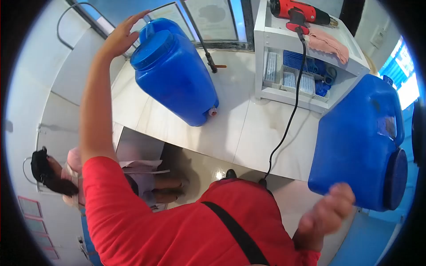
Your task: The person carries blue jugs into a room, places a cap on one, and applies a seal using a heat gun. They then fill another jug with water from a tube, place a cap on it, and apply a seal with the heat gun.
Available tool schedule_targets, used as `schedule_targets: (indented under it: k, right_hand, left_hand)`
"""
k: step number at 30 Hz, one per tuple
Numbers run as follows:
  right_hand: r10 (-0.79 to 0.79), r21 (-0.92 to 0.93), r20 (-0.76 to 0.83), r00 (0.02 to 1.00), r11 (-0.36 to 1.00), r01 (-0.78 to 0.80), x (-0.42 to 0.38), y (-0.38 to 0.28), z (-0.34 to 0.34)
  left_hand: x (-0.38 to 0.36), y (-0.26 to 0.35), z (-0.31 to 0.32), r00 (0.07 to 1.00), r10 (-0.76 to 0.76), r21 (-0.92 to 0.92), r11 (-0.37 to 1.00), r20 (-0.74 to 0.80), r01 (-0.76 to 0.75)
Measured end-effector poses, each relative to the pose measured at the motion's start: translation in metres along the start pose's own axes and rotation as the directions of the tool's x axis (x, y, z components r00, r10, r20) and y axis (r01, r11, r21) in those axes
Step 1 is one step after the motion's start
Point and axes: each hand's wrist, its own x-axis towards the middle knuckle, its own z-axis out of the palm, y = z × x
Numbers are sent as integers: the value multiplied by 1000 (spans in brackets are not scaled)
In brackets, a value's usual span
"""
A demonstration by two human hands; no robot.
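Observation:
My left hand (122, 36), fingers stretched out, is at the far upper side of a blue plastic water jug (177, 80). That jug stands on the white counter with a blue screw cap (153, 49) and a small spout fitting (213, 111) low on its near side. My right hand (328, 210) is raised in front of me, smeared by motion, its fingers looking curled. Close beside it is a second blue jug (355, 137), tilted in this view, with a side handle and a dark cap (396, 179) facing down and right.
A white shelf unit (313, 48) stands at the back, holding a red heat gun (306, 13), a pink cloth (328, 44) and small baskets. The gun's black cord (293, 113) runs across the tiled counter (248, 119). Another person (73, 177) is at the lower left.

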Motion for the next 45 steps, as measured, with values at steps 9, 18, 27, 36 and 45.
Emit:
schedule_targets:
  k: [9,18,27,36,45]
  right_hand:
    - [357,62,436,826,904,-423,31,46,135]
    - [592,-589,674,442,792,-162,50,205,292]
    - [735,-717,642,215,676,-171,3,302,355]
    - [761,-667,613,214,643,-375,0,319,350]
    - [806,-685,403,434,580,-441,14,307,342]
  left_hand:
    - [46,-56,71,964,234,219,954,-124,-203]
    - [9,-10,60,977,198,263,949,-78,-172]
    - [-37,27,8,988,36,48,998,-151,-29]
    - [-56,122,-15,921,164,-171,979,352,-109]
    - [-57,135,-12,939,28,-21,1000,343,-22]
